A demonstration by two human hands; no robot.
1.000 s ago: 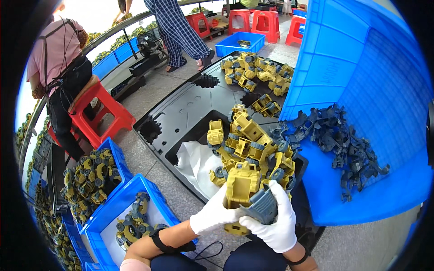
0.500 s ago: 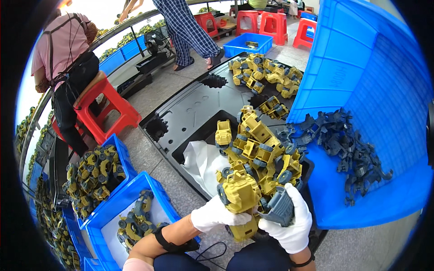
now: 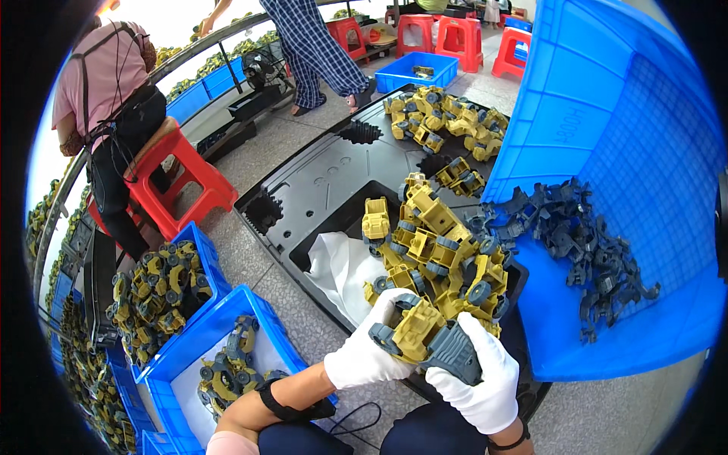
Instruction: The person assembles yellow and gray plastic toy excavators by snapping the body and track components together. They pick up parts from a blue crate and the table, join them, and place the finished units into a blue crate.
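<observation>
Below centre, left grip (image 3: 368,356) clamping yellow truck (image 3: 418,329), right grip (image 3: 485,384) seemingly clamping grey part (image 3: 453,353).

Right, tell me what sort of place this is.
Probably a toy assembly workshop: heaped yellow toy trucks, loose dark plastic parts in a blue crate, and a person on a red stool.

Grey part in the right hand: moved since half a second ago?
Yes, slightly left, judged against the black tray: the grey part in the right hand has shifted toward the yellow toy truck in the left hand.
</observation>
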